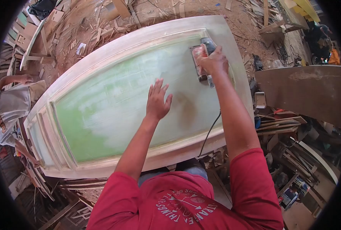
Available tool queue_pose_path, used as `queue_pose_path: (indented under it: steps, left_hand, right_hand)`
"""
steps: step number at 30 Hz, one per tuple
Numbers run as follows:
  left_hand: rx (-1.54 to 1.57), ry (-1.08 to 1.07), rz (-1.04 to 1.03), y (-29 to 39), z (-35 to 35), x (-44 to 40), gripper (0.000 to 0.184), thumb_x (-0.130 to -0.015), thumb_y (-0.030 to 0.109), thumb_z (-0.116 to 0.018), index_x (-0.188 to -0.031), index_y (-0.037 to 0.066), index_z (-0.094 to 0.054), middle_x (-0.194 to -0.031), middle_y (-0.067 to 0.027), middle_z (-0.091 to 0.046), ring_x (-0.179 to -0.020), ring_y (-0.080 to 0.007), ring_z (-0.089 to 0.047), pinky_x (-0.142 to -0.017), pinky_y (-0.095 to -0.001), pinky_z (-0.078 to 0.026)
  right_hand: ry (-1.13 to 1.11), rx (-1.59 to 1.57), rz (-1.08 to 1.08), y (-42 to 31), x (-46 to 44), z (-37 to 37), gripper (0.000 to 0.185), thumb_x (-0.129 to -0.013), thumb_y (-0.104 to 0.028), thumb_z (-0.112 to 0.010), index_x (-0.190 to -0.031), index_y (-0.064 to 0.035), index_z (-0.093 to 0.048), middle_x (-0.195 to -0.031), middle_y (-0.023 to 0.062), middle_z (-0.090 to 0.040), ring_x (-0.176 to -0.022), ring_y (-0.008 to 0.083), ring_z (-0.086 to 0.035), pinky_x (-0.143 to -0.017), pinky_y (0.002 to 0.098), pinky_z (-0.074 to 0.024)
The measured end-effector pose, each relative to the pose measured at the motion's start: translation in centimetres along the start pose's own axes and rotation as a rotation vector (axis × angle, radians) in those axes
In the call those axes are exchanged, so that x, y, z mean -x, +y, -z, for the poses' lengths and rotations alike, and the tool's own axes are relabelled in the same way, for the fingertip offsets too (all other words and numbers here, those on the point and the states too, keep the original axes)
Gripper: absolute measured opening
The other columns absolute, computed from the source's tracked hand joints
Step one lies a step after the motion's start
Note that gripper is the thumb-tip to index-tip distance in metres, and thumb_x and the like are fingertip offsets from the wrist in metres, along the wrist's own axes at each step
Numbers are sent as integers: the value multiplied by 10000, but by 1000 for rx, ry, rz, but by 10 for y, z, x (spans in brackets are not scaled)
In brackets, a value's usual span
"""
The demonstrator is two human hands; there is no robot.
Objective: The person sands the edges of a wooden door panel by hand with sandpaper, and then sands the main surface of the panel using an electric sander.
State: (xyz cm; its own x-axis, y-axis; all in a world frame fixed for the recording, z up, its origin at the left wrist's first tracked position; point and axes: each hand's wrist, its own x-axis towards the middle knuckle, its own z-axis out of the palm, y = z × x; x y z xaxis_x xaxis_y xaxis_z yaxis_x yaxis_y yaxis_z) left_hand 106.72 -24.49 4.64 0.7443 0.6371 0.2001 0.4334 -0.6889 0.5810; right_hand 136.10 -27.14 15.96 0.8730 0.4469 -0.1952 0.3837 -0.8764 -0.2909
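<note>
A large door-like wooden panel (139, 92) with a raised frame and a green, whitish-dusted inset lies in front of me. My right hand (215, 61) is wrapped round a power sander (199, 63), which rests on the inset near its right end. From the sander a black cord (209, 132) runs down across the panel's near edge. Left of the sander, my left hand (159, 100) is over the middle of the inset, fingers spread, holding nothing. A brownish patch shows on the surface between my hands.
Another person in a grey shirt (11, 107) is at the panel's left end. Wood scraps (101, 32) litter the ground beyond. A brown board (300, 90) and stacked wood strips (279, 124) lie to the right. A distant person (319, 40) is at the upper right.
</note>
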Motion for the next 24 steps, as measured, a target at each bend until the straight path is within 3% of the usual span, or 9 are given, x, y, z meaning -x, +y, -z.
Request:
queue_pose_path:
  steps: [4,8,10,13,16,20,23,24]
  left_hand:
    - [220,-58,129,1,32,17,455,-1031,251,-697,-1411,1,-670,-1523,-225,-639,-1468,-422,-553,-1276,-533,-370]
    - [551,-16,348,13,69,-21,535,-1042,303,-692,-1452,-34,-629,-1494,-258,-654,-1390,-459,-615,-1220,-494,-444]
    - [668,42,447,18,88,-46,620,-1045,348,-688,-1501,-58,-579,-1497,-282,-644,-1368,-469,-630,-1198,-480,-465]
    - [522,142,491,3,111,-74,786,-1032,416,-678,-1565,-119,-464,-1505,-356,-602,-1368,-480,-632,-1185,-490,-478]
    - [388,-112,634,-17,156,-90,982,-988,501,-686,-1605,-174,-328,-1546,-414,-526,-1418,-493,-589,-1197,-489,-469]
    - [283,-30,841,-75,181,-85,1093,-949,570,-727,-1502,-296,-355,-1400,-472,-610,-1381,-497,-630,-1167,-460,-489]
    - [127,9,952,-121,198,-67,1219,-909,664,-715,-1622,-199,-232,-1598,-430,-452,-1428,-547,-558,-1200,-508,-473]
    - [147,10,978,-146,204,-63,1180,-907,655,-729,-1560,-227,-295,-1498,-444,-521,-1368,-529,-611,-1147,-503,-508]
  right_hand:
    - [-9,-36,24,-22,5,-7,859,-872,-643,-779,-1377,8,-540,-1253,316,-736,-1195,453,-737,-1040,508,-594]
    - [-82,-77,152,-69,40,-32,810,-796,-500,-856,-1335,15,-538,-1232,326,-739,-1188,483,-727,-1058,520,-572]
    - [-117,-87,191,-97,61,-47,830,-796,-513,-881,-1343,0,-527,-1252,314,-718,-1163,481,-732,-1037,524,-589]
    - [-150,-189,249,-139,100,-76,697,-882,-467,-840,-1323,-33,-519,-1253,319,-686,-1099,503,-733,-978,552,-600]
    - [-185,-343,255,-182,135,-111,556,-947,-423,-794,-1278,-69,-521,-1246,327,-667,-1083,520,-722,-946,579,-589]
    - [-263,-486,380,-234,184,-159,661,-949,-433,-786,-1424,-68,-504,-1279,324,-654,-1128,505,-708,-964,564,-583]
    - [-255,-538,585,-267,223,-203,796,-928,-435,-807,-1536,-62,-454,-1353,318,-624,-1223,467,-678,-1004,535,-573]
    - [-199,-538,692,-277,233,-223,839,-917,-432,-821,-1563,-62,-432,-1395,312,-604,-1251,451,-664,-1024,526,-567]
